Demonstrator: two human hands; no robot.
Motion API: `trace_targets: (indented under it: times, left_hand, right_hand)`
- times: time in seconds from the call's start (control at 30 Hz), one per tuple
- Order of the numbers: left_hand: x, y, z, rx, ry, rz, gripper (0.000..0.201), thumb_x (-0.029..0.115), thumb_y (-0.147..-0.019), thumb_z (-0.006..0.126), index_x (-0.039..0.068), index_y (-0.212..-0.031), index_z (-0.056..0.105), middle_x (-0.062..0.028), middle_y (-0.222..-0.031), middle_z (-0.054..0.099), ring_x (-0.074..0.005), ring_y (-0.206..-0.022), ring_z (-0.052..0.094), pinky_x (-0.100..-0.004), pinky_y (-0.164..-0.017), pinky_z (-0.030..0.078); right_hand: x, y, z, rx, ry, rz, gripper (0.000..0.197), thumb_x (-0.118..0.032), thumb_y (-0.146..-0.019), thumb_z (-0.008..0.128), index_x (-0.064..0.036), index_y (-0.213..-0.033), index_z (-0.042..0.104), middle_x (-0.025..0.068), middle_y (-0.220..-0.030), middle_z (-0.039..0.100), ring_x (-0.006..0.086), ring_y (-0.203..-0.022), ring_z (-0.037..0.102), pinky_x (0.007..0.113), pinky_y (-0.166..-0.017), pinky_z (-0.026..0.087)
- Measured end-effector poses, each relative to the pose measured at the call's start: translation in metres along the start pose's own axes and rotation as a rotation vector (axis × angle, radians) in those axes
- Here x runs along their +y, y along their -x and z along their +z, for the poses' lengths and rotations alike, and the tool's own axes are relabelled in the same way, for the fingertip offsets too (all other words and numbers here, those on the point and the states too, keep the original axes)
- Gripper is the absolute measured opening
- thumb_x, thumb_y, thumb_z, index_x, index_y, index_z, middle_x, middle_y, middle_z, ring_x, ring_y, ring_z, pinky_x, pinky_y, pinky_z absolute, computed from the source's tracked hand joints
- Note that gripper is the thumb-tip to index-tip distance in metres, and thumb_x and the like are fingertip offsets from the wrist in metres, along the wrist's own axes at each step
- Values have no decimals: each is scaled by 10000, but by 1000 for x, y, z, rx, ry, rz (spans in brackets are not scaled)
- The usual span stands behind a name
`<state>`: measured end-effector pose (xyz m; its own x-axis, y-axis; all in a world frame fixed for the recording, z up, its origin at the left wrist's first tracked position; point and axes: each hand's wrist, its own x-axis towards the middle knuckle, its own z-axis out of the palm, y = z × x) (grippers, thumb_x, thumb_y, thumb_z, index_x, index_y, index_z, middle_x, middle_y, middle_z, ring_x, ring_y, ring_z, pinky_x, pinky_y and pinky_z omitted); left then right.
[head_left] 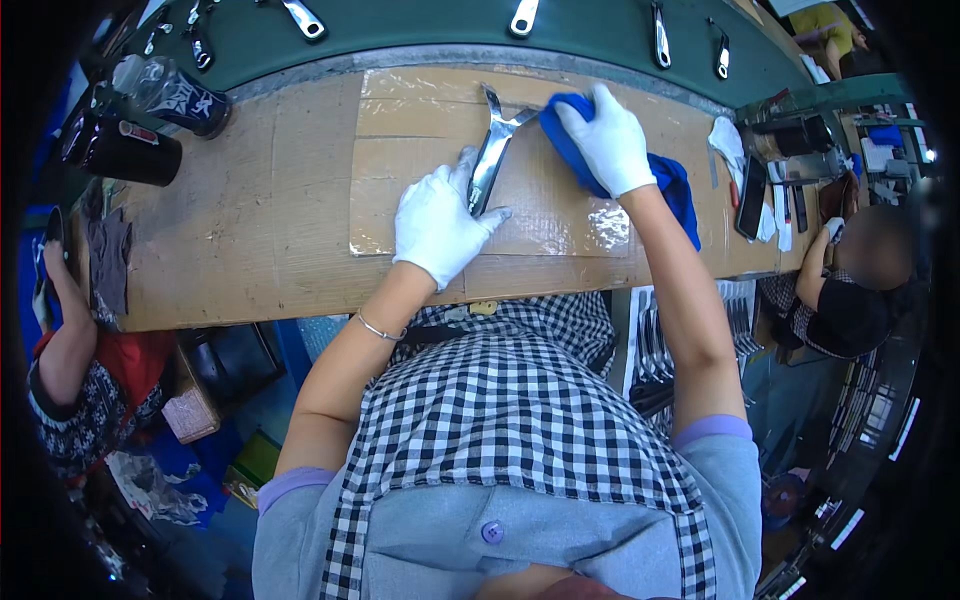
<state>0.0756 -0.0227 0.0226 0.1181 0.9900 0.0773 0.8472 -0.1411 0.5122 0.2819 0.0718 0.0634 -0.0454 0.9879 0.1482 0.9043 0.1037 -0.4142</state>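
Note:
My left hand (441,222), in a white glove, grips the lower part of a shiny metal wrench (488,160). Two jaws spread apart in a Y at the wrench's far end, pointing away from me. To the right, my right hand (612,142), also white-gloved, is closed on a bunched blue cloth (572,150). Part of the cloth hangs down behind my right wrist onto the bench. The cloth's left edge is close to the right jaw; whether they touch I cannot tell. Under both hands lies a tape-covered cardboard sheet (385,215).
Several metal wrenches (522,18) lie along the green strip (430,30) beyond the cardboard-topped bench (230,270). A dark jar (130,148) and a bottle (185,98) stand at left, near a dark rag (110,255). A phone (750,207) rests at right. Co-workers sit on both sides.

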Motion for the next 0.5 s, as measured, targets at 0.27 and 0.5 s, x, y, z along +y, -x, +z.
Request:
trace_targets:
  times: [0.27, 0.5]
  left_hand:
    - [-7, -9, 15, -48, -53, 46, 414, 303, -774, 759, 31, -1060, 635, -174, -809, 712, -363, -762, 699, -468, -767, 544]
    - [-5, -8, 17, -48, -22, 6, 648, 307, -758, 785, 28, -1316, 611, -163, -782, 700, -360, -754, 686, -473, -734, 543]
  right_hand:
    - [-69, -11, 64, -258, 209, -228, 246, -280, -909, 595, -84, -898, 743, 178, -902, 747, 353, -839, 736, 494, -729, 580]
    - [-61, -68, 73, -231, 65, -168, 344, -267, -923, 517, -52, -885, 783, 222, -920, 751, 395, -894, 736, 493, -809, 575]
